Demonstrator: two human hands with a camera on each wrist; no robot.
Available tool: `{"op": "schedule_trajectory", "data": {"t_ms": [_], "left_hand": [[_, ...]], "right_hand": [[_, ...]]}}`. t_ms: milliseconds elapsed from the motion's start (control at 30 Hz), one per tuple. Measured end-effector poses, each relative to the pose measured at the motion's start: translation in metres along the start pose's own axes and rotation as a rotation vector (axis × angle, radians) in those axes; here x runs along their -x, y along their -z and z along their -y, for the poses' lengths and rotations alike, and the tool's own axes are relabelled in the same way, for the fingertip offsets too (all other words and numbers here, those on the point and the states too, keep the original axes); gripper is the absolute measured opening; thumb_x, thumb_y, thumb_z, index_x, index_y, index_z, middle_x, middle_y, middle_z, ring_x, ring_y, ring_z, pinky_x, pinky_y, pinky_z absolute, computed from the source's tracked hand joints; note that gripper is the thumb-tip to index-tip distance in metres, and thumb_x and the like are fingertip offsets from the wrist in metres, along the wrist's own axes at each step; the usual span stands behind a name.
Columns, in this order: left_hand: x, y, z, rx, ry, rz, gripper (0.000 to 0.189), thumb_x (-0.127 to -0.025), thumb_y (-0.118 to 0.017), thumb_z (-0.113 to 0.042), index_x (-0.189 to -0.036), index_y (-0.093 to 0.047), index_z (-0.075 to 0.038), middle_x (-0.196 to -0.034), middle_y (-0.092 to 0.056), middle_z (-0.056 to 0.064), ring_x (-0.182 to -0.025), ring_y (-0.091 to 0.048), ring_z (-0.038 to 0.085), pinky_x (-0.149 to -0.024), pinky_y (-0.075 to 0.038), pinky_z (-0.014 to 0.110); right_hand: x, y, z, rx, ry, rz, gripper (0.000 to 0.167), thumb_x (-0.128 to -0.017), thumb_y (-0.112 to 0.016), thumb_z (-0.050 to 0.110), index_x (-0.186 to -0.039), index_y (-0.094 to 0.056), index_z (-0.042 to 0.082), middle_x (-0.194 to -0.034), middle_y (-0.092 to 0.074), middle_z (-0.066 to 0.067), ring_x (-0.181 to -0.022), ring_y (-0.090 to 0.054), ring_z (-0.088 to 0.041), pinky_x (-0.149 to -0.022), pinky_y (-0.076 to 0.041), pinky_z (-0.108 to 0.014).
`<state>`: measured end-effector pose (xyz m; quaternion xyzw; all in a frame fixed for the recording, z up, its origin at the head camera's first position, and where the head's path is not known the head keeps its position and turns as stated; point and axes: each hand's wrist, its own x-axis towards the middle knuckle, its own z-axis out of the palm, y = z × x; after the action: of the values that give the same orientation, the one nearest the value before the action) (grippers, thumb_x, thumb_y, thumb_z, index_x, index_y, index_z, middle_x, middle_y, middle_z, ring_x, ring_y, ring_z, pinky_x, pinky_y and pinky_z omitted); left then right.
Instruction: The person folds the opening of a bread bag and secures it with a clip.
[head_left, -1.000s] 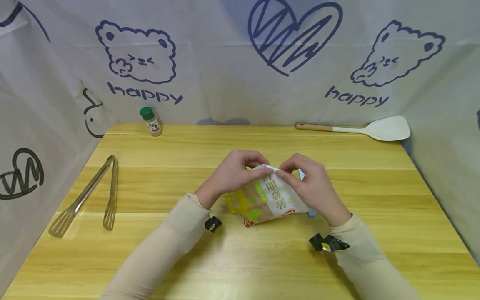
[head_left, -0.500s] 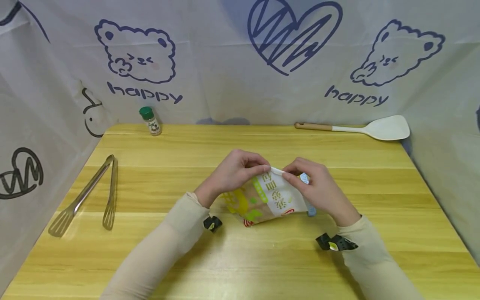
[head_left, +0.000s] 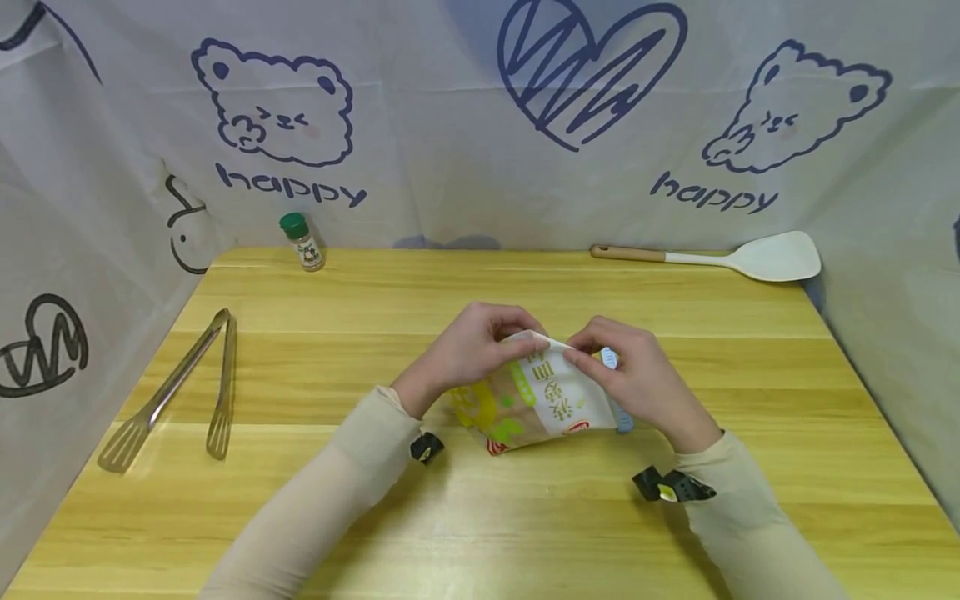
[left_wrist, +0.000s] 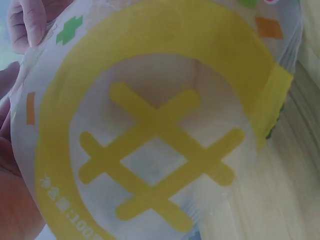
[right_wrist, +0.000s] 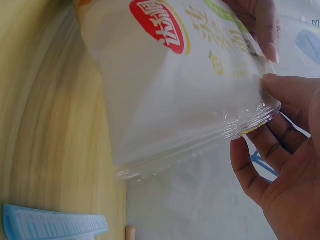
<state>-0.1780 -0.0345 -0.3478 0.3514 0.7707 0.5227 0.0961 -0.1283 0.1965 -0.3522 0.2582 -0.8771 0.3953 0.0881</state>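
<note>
A plastic bread packet (head_left: 558,400), white and tan with yellow and green print, stands tilted between my hands near the table's middle. My left hand (head_left: 476,346) pinches its upper edge between thumb and fingers. A short way along the same edge, my right hand (head_left: 630,367) pinches it too. In the left wrist view the bread packet (left_wrist: 155,115) fills most of the frame, showing a yellow ring and lattice. From the right wrist, the bread packet (right_wrist: 150,100) shows a red logo and a crimped clear end seal. The contents are mostly hidden.
A light blue ridged object (right_wrist: 55,223) lies behind the packet, partly hidden in the head view. Metal tongs (head_left: 180,387) lie at the left. A green-capped seasoning bottle (head_left: 303,243) stands at the back left. A white spatula (head_left: 772,257) rests along the back right edge.
My right hand has shifted slightly right along the packet's upper edge, uncovering more of the blue object. My left hand stays nearly in place, its thumb moving slightly.
</note>
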Motion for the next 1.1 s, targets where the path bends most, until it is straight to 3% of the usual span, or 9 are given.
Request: {"op": "schedule_trajectory", "data": {"t_ms": [200,433,833,1100], "left_hand": [[-0.0004,0.0004,0.0004,-0.045,-0.020,0.001,0.012,-0.096,-0.066,-0.015,-0.096,-0.074,-0.006,-0.085,-0.071,-0.002,-0.067,-0.065,0.010,-0.062,-0.052,0.028],[0.0001,0.0014,0.0022,-0.035,-0.036,0.017,0.013,-0.097,-0.065,-0.013,-0.099,-0.075,-0.004,-0.087,-0.072,-0.001,-0.068,-0.066,0.011,-0.063,-0.053,0.029],[0.0007,0.0017,-0.0012,-0.034,0.029,0.010,0.015,-0.098,-0.062,-0.010,-0.101,-0.073,-0.001,-0.088,-0.072,0.001,-0.071,-0.065,0.013,-0.064,-0.052,0.028],[-0.0006,0.0007,-0.0005,-0.058,-0.005,0.028,0.015,-0.099,-0.061,-0.010,-0.103,-0.072,0.000,-0.089,-0.072,0.002,-0.071,-0.065,0.011,-0.064,-0.053,0.027]], "right_hand": [[0.0003,-0.0005,-0.0017,-0.006,0.006,-0.009,0.004,-0.094,-0.069,0.013,-0.092,-0.072,0.015,-0.086,-0.062,0.011,-0.081,-0.060,-0.008,-0.069,-0.050,-0.037],[0.0026,0.0004,-0.0019,-0.012,-0.016,-0.013,0.005,-0.094,-0.069,0.015,-0.093,-0.074,0.014,-0.088,-0.066,0.010,-0.079,-0.061,-0.009,-0.066,-0.050,-0.033],[0.0038,0.0021,-0.0027,0.033,0.003,-0.033,0.007,-0.093,-0.069,0.010,-0.093,-0.077,0.010,-0.089,-0.071,0.004,-0.071,-0.062,-0.010,-0.059,-0.049,-0.029],[0.0070,0.0091,-0.0030,0.060,-0.087,-0.044,0.016,-0.097,-0.065,0.019,-0.104,-0.074,0.009,-0.094,-0.072,0.002,-0.078,-0.063,-0.012,-0.064,-0.050,-0.033]]}}
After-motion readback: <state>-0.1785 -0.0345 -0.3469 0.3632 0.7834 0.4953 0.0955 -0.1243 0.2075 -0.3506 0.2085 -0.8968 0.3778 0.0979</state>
